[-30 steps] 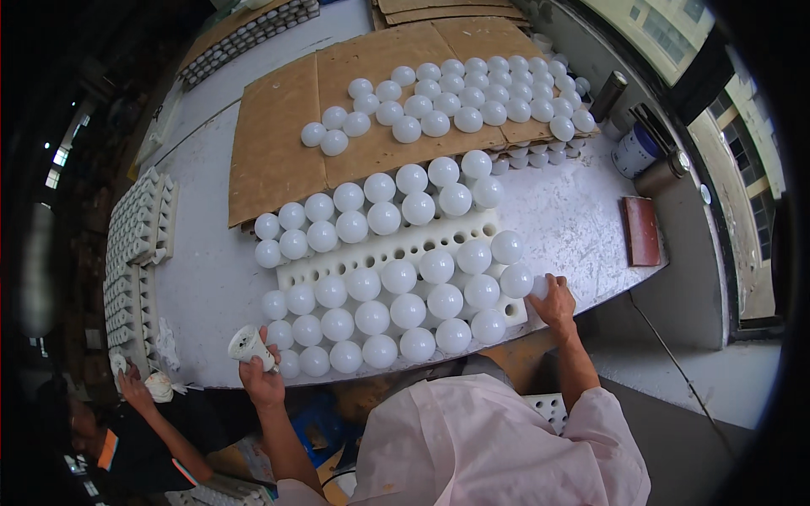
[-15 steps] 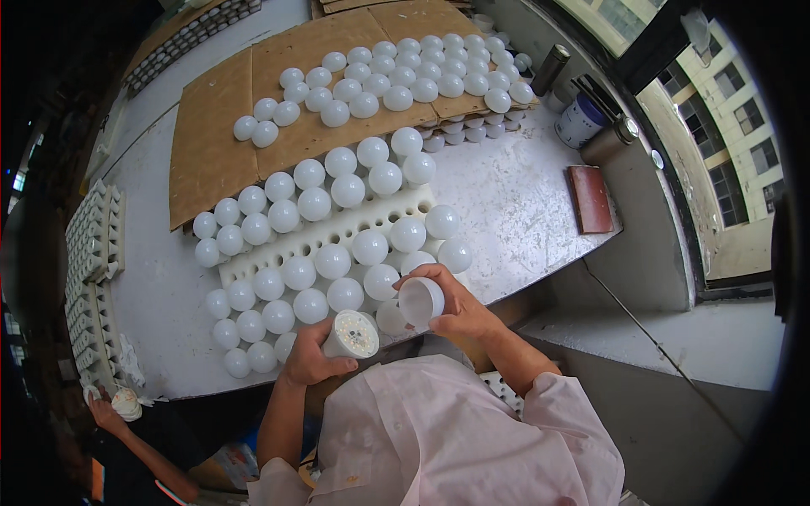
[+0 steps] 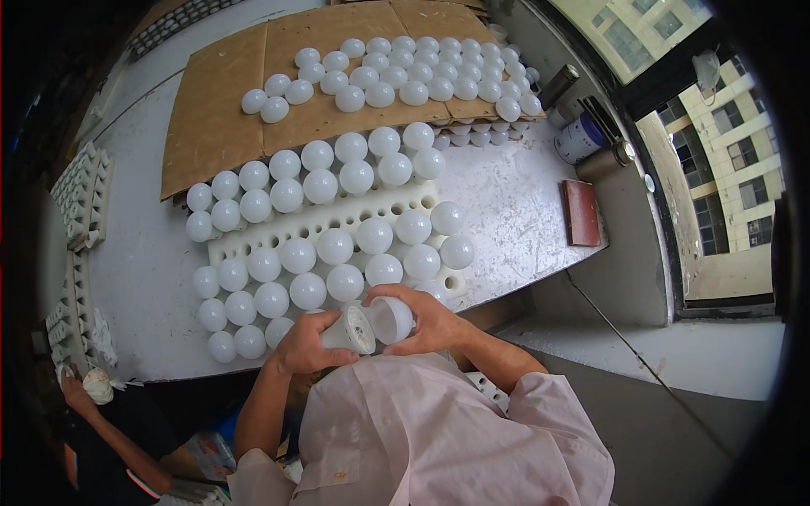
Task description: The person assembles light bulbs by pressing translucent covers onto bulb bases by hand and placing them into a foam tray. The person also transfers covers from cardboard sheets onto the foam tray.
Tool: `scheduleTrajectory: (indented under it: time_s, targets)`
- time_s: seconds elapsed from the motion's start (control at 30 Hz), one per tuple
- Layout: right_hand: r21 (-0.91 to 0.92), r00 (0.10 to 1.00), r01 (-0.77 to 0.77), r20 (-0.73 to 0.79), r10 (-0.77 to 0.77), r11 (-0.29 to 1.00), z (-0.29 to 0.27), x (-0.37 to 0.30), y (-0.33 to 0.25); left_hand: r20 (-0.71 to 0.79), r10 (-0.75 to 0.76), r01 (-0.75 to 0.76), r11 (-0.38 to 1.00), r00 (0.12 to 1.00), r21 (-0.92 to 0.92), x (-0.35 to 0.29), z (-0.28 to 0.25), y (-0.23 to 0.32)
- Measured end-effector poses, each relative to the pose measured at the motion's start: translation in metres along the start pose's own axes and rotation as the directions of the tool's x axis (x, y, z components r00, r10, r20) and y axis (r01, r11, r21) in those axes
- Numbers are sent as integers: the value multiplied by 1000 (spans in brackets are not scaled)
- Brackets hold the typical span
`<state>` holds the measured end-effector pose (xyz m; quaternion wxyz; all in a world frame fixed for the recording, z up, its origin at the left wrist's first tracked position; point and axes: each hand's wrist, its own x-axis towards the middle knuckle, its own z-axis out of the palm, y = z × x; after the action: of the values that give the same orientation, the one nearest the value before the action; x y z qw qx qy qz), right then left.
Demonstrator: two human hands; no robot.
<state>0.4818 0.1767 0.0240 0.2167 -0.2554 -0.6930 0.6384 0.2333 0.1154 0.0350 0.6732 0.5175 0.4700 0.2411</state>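
My left hand [image 3: 305, 344] is closed round a white bulb base [image 3: 340, 331], tilted so that its open face with a round board of small dots turns to the right. In my right hand [image 3: 430, 320] is a frosted white bulb cover [image 3: 393, 320], its hollow mouth facing the base. The two rims are very near each other at chest height; whether they touch I cannot tell. Just beyond my hands stand rows of white bulbs [image 3: 344, 282] in a white foam tray [image 3: 456, 282]. A second foam tray [image 3: 321, 226] with more bulbs lies behind it.
Brown cardboard [image 3: 221, 110] carries many white domes [image 3: 380, 94] farther back. At the right are a red-brown book-like block [image 3: 580, 212], a white-and-blue tub [image 3: 579, 139] and a metal flask [image 3: 609, 160]. A co-worker's hand [image 3: 78, 395] shows at lower left, near stacked white trays [image 3: 84, 190].
My right hand has brought the bulb cover left and down to the base. My left hand has turned the base's open face toward the cover. The whole view has shifted slightly.
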Motion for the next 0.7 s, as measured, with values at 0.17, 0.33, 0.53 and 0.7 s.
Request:
scheduleTrajectory:
  time_s: [0.17,0.33,0.53,0.7]
  targets:
    - [-110,998,19,63,-12,994,5,7,-1,-4,-23,23,999,1000,32,-2,-2,-5]
    - [-307,984,-15,165,68,951,11,11,-8,-13,-118,118,993,993,13,-3,-1,-12]
    - [-365,970,50,239,41,930,12,13,-11,-29,-109,111,992,994,59,0,4,-5]
    - [-330,967,253,68,-244,910,30,12,0,-48,-5,7,999,999,44,3,13,-9]
